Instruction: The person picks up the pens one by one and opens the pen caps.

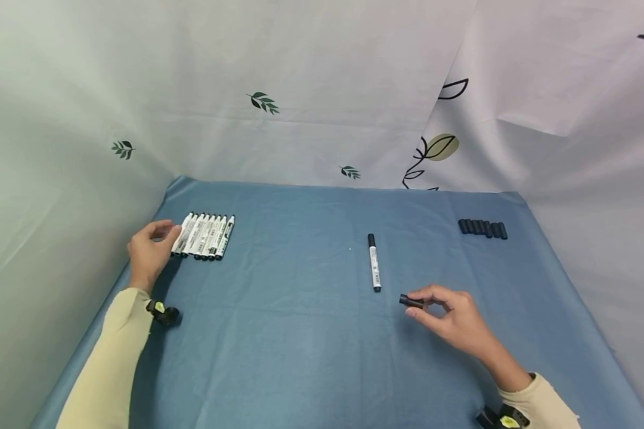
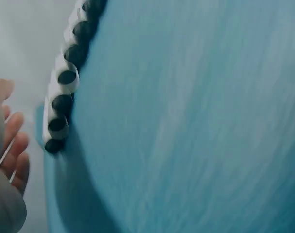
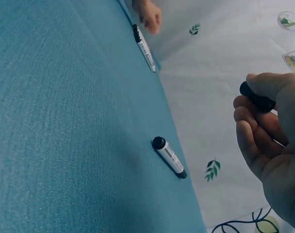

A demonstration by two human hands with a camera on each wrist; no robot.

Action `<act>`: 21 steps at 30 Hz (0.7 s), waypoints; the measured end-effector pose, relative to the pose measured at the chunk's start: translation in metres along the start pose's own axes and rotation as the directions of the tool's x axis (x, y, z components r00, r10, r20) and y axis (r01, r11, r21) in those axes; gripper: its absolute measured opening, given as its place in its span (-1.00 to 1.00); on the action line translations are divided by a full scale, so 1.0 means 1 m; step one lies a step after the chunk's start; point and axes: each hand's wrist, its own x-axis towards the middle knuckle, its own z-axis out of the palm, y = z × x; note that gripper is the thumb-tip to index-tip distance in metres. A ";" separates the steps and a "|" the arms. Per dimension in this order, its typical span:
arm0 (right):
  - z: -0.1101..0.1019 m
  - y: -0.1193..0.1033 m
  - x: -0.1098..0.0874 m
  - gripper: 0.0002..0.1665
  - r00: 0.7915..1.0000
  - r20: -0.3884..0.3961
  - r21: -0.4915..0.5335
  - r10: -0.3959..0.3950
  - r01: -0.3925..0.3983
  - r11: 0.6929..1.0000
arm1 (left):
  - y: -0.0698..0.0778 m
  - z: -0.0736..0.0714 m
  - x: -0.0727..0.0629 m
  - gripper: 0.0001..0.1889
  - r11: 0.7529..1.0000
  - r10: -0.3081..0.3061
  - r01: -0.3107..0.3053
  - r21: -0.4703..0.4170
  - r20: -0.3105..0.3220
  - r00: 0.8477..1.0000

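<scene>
In the head view my right hand (image 1: 456, 316) pinches a black marker cap (image 1: 411, 301) between thumb and fingers, above the cloth. The right wrist view shows the same marker cap (image 3: 256, 98) in the fingertips. To its left lies a single whiteboard marker (image 1: 374, 265), white-bodied with its black cap on, pointing away from me. At the far left my left hand (image 1: 151, 245) hovers by the near-left end of a row of uncapped white markers (image 1: 206, 237) laid side by side. Its fingers (image 2: 16, 141) look loosely bent and apart from the markers' black ends (image 2: 62, 104).
Several black caps (image 1: 483, 228) lie in a row at the back right. A blue cloth (image 1: 290, 345) covers the table. Pale curtains (image 1: 311, 71) with leaf prints rise along its back and sides. Each wrist carries a black strapped camera (image 1: 163, 311).
</scene>
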 end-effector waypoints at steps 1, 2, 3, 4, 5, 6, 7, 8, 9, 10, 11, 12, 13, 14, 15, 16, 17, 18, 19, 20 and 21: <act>0.000 0.001 0.000 -0.55 1.000 -0.002 -0.002 -0.002 0.002 1.000 | 0.007 0.001 -0.003 -0.51 0.999 0.032 -0.033 -0.029 -0.018 0.999; 0.001 0.001 0.000 -0.55 1.000 -0.003 -0.002 -0.005 0.005 1.000 | 0.015 0.002 -0.007 -0.53 0.996 0.062 -0.064 -0.059 -0.033 0.998; 0.001 0.002 0.000 -0.55 1.000 -0.004 -0.004 -0.007 0.007 1.000 | 0.024 0.004 -0.011 -0.55 0.991 0.090 -0.093 -0.092 -0.039 0.995; 0.001 0.003 0.000 -0.56 1.000 -0.007 -0.007 -0.007 0.007 1.000 | 0.033 0.006 -0.015 -0.57 0.986 0.117 -0.121 -0.118 -0.038 0.992; 0.001 0.003 0.001 -0.56 1.000 -0.009 -0.013 -0.008 0.008 1.000 | 0.043 0.008 -0.020 -0.59 0.978 0.146 -0.149 -0.143 -0.033 0.989; 0.001 0.004 0.001 -0.56 1.000 -0.013 -0.016 -0.006 0.006 1.000 | 0.054 0.010 -0.025 -0.61 0.971 0.174 -0.176 -0.162 -0.025 0.984; 0.002 0.005 0.001 -0.56 1.000 -0.015 -0.017 -0.002 0.001 1.000 | 0.065 0.011 -0.032 -0.63 0.961 0.203 -0.202 -0.187 -0.010 0.979; 0.002 0.006 0.002 -0.56 1.000 -0.019 -0.020 0.001 -0.002 1.000 | 0.075 0.012 -0.039 -0.65 0.950 0.238 -0.231 -0.208 0.005 0.971; 0.002 0.006 0.002 -0.56 1.000 -0.023 -0.024 0.005 -0.006 1.000 | 0.086 0.013 -0.047 -0.66 0.938 0.276 -0.265 -0.223 0.023 0.961; 0.001 0.007 0.003 -0.56 1.000 -0.027 -0.027 0.009 -0.010 1.000 | 0.096 0.014 -0.054 -0.67 0.926 0.314 -0.296 -0.236 0.041 0.949; 0.001 0.007 0.004 -0.56 0.999 -0.033 -0.033 0.011 -0.012 0.999 | 0.105 0.014 -0.062 -0.67 0.912 0.352 -0.328 -0.248 0.060 0.934; 0.001 0.007 0.004 -0.56 0.999 -0.039 -0.034 0.016 -0.017 0.999 | 0.113 0.014 -0.069 -0.66 0.897 0.388 -0.356 -0.261 0.079 0.918; 0.001 0.007 0.005 -0.56 0.999 -0.045 -0.038 0.016 -0.018 0.999 | 0.120 0.014 -0.075 -0.64 0.883 0.423 -0.385 -0.268 0.096 0.901; 0.001 0.007 0.006 -0.56 0.998 -0.052 -0.043 0.016 -0.018 0.999 | 0.126 0.013 -0.082 -0.63 0.871 0.451 -0.410 -0.270 0.110 0.885; 0.001 0.007 0.007 -0.56 0.998 -0.059 -0.043 0.018 -0.021 0.999 | 0.131 0.013 -0.087 -0.61 0.860 0.475 -0.430 -0.276 0.121 0.872; 0.000 0.007 0.007 -0.56 0.998 -0.068 -0.047 0.018 -0.022 0.999 | 0.135 0.013 -0.092 -0.59 0.848 0.496 -0.447 -0.285 0.128 0.859; -0.001 0.007 0.007 -0.55 0.997 -0.076 -0.055 0.016 -0.020 0.998 | 0.139 0.014 -0.097 -0.58 0.841 0.511 -0.461 -0.282 0.136 0.849; -0.001 0.007 0.008 -0.55 0.996 -0.083 -0.058 0.013 -0.018 0.998 | 0.141 0.015 -0.102 -0.56 0.834 0.524 -0.472 -0.285 0.144 0.840; -0.002 0.007 0.008 -0.54 0.996 -0.091 -0.062 0.010 -0.016 0.998 | 0.143 0.015 -0.107 -0.55 0.828 0.535 -0.482 -0.286 0.150 0.831; -0.003 0.008 0.008 -0.53 0.995 -0.097 -0.063 0.008 -0.014 0.998 | 0.145 0.016 -0.111 -0.53 0.824 0.545 -0.490 -0.286 0.159 0.823; -0.004 0.008 0.008 -0.53 0.995 -0.103 -0.068 0.003 -0.010 0.998 | 0.145 0.017 -0.116 -0.51 0.819 0.556 -0.501 -0.281 0.169 0.814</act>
